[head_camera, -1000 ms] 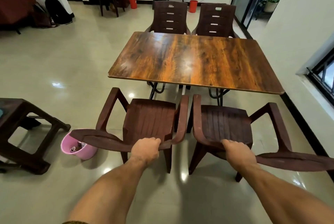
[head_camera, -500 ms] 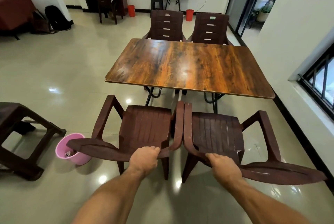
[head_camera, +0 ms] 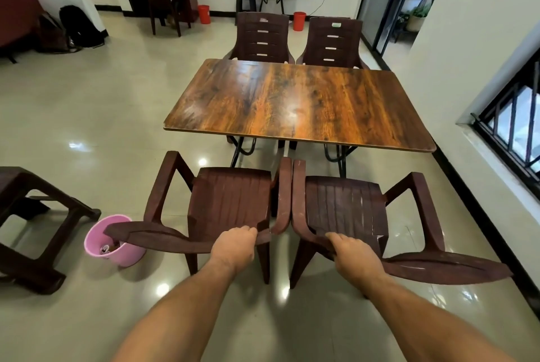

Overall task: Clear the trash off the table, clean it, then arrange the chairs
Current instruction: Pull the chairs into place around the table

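The left hand (head_camera: 233, 247) sat nearest the camera on the top rail of the near-left chair (head_camera: 230, 203), at that rail's inner end. Its fingers were curled over the edge and clamped on it. The right hand (head_camera: 355, 256) held the top rail of the near-right chair (head_camera: 342, 206) the same way, its fingers wrapped over the rim near the inner corner. Each chair's seat lay just beyond the hand that gripped it, facing away from the person and toward the table (head_camera: 301, 104).

The two brown plastic chairs stood side by side with their inner armrests just beside each other. Whether the armrests touched could not be told. Their seat fronts stopped just short of the table's near edge and were not tucked under it.

On the floor to the left, a pink bin (head_camera: 117, 253) with some trash inside stood beside the near-left chair, partly behind its backrest. A dark stool (head_camera: 38, 215) stood further left.

The wooden tabletop shone with reflected light on black metal legs. Across it, the far-left chair (head_camera: 263, 37) and the far-right chair (head_camera: 333, 40) were pushed up to the far edge, backs upright. Each had a small pale sticker near the top of its backrest, too small to read.

Two red bins (head_camera: 299, 21) stood on the floor near the back wall.
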{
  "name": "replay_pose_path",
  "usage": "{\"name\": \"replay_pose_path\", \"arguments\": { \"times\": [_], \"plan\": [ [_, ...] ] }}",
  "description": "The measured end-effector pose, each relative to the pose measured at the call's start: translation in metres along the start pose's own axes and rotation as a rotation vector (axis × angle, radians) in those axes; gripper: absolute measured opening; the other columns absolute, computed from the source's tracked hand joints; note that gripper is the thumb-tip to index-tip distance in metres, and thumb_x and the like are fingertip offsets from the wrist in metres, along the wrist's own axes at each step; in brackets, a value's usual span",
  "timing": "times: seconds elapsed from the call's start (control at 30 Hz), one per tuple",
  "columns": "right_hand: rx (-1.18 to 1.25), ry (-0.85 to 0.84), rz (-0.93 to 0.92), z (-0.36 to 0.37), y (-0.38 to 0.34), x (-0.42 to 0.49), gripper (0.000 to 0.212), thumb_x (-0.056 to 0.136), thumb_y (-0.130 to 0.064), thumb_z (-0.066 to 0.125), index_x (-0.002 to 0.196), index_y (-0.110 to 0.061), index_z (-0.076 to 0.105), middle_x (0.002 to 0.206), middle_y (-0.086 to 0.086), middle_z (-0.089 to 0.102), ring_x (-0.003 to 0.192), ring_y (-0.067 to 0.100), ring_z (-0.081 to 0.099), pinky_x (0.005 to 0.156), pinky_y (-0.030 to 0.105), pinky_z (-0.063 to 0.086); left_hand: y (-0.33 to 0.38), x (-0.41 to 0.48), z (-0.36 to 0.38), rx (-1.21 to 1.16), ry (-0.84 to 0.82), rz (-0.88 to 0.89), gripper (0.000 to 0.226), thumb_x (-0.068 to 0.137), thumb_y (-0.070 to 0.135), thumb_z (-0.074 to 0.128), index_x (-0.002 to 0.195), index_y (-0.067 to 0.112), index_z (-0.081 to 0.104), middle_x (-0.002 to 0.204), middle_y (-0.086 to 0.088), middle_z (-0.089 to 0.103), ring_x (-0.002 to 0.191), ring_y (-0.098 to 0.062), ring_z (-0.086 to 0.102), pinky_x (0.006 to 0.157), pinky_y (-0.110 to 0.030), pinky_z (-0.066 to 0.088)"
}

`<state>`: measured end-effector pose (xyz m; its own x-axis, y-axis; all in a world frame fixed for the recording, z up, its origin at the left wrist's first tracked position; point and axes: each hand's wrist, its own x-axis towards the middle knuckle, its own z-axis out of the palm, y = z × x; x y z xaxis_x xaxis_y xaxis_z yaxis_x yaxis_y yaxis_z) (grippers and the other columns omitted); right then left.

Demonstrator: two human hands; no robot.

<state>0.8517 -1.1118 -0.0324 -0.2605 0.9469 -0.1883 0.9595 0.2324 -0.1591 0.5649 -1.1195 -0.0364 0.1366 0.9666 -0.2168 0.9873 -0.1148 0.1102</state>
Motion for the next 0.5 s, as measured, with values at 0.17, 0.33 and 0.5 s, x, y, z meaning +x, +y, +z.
{"name": "replay_pose_path", "arguments": {
  "times": [0.17, 0.33, 0.5],
  "plan": [
    [-0.048, -0.002, 0.221, -0.006, 0.005, -0.014, 0.022, 0.092, -0.019, 0.045, 0.107, -0.024, 0.061, 0.110, -0.002, 0.065, 0.099, 0.025, 0.064, 0.081, 0.037, 0.048, -0.001, -0.005, 0.005, -0.016, 0.033, -0.047, 0.025, 0.095, 0.021, 0.045, 0.116, 0.023, 0.060, 0.113, 0.002, 0.067, 0.102, -0.023, 0.065, 0.087, -0.038, 0.050],
    [-0.069, 0.014, 0.141, -0.006, 0.006, -0.003, 0.024, 0.095, -0.019, 0.043, 0.109, -0.024, 0.062, 0.109, -0.002, 0.065, 0.096, 0.026, 0.064, 0.082, 0.036, 0.048, -0.009, 0.000, 0.006, 0.010, 0.066, 0.032, 0.025, 0.096, 0.022, 0.046, 0.117, 0.025, 0.059, 0.115, 0.004, 0.067, 0.105, -0.020, 0.064, 0.088, -0.036, 0.047],
    [-0.045, 0.031, 0.090, -0.024, 0.015, 0.018, 0.024, 0.095, -0.017, 0.045, 0.109, -0.026, 0.062, 0.107, -0.005, 0.064, 0.094, 0.019, 0.062, 0.082, 0.031, 0.046, -0.015, 0.009, 0.002, 0.001, 0.046, 0.056, 0.028, 0.095, 0.021, 0.046, 0.119, 0.027, 0.059, 0.115, 0.005, 0.067, 0.105, -0.019, 0.064, 0.090, -0.036, 0.048]
  ]
}}
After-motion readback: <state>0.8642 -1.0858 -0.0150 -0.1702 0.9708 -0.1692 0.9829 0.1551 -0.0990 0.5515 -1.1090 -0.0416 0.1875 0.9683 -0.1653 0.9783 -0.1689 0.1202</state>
